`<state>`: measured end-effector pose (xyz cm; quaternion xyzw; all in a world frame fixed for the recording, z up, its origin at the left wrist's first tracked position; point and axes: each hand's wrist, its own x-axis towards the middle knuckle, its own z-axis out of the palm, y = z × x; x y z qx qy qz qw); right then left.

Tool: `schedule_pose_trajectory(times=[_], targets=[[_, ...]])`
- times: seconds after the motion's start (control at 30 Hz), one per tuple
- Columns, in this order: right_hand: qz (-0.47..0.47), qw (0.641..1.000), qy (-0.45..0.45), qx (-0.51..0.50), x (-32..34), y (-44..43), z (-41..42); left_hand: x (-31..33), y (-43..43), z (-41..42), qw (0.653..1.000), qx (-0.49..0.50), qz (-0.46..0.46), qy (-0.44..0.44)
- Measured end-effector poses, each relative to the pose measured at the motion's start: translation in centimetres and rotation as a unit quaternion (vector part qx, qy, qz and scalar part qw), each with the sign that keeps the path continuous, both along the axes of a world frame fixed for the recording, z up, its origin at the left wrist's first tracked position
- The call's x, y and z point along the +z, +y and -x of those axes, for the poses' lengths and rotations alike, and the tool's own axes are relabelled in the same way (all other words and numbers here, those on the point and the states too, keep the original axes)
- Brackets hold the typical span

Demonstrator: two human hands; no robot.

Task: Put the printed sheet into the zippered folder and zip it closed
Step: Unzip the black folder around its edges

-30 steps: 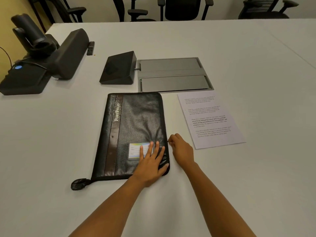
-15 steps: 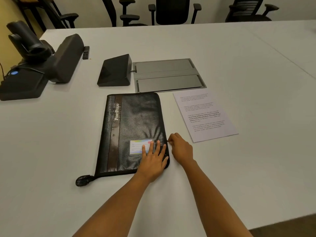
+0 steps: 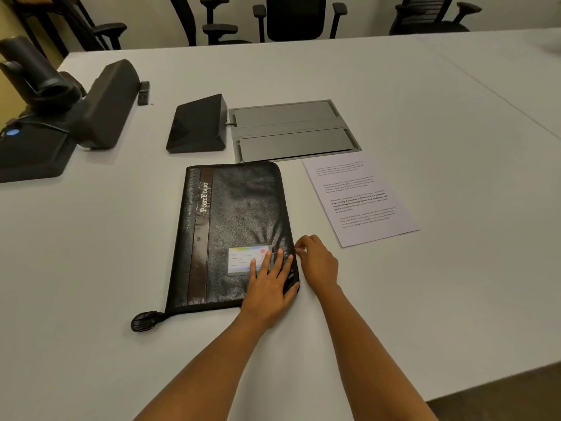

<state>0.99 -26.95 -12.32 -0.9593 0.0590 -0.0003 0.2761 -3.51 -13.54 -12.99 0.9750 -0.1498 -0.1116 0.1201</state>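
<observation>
Folder (image 3: 243, 208), black, lying flat, cover down, at table (image 3: 91, 253) centre. Printed sheet (image 3: 358, 202) at its 2 o'clock, apart, flat on table. Left hand (image 3: 270, 287) pressing near right corner, fingers (image 3: 265, 261) spread. Right hand (image 3: 318, 262) at 3 o'clock edge, fingertips pinching zipper pull (image 3: 296, 250).

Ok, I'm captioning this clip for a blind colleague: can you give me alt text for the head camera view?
A person's left hand presses flat on the near right corner of a black zippered folder while the right hand pinches its right edge. The printed sheet lies on the white table, right of the folder.
</observation>
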Motion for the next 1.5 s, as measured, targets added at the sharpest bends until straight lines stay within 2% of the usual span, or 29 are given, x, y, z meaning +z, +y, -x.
schedule_pose_trajectory(times=[0.1,0.5,0.77,0.87,1.07,1.23,1.33,1.43,1.5], targets=[[0.026,1.0,-0.001,0.0,0.2,0.4,-0.8,-0.3,0.0,0.0,1.0,0.002,0.0,-0.004],[-0.023,0.999,-0.028,0.023,-0.7,-0.4,2.4,0.4,-0.1,-0.2,1.0,0.012,0.011,0.024],[0.016,1.0,-0.017,0.002,-0.4,-0.3,4.2,0.5,-0.2,0.2,1.0,0.0,-0.025,0.01],[0.005,1.0,-0.016,-0.001,-0.2,-0.3,3.8,0.2,-0.3,0.3,0.999,0.004,-0.04,-0.002],[-0.028,0.996,-0.01,0.081,-0.1,-2.1,6.0,-0.3,-0.7,0.5,0.999,0.019,-0.05,-0.011],[-0.084,0.995,-0.009,0.06,-1.0,-1.9,8.9,-0.1,-1.2,0.9,0.998,0.03,-0.055,0.004],[-0.104,0.994,0.006,0.046,-0.8,-1.8,9.2,1.0,-2.3,2.0,0.994,0.109,0.012,-0.017],[-0.12,0.992,0.02,0.038,-0.8,-1.8,9.5,2.2,-3.7,4.1,0.955,0.267,0.072,-0.111],[-0.131,0.991,0.03,0.03,-0.8,-1.9,9.6,2.6,-4.4,5.3,0.93,0.35,0.083,-0.075]])
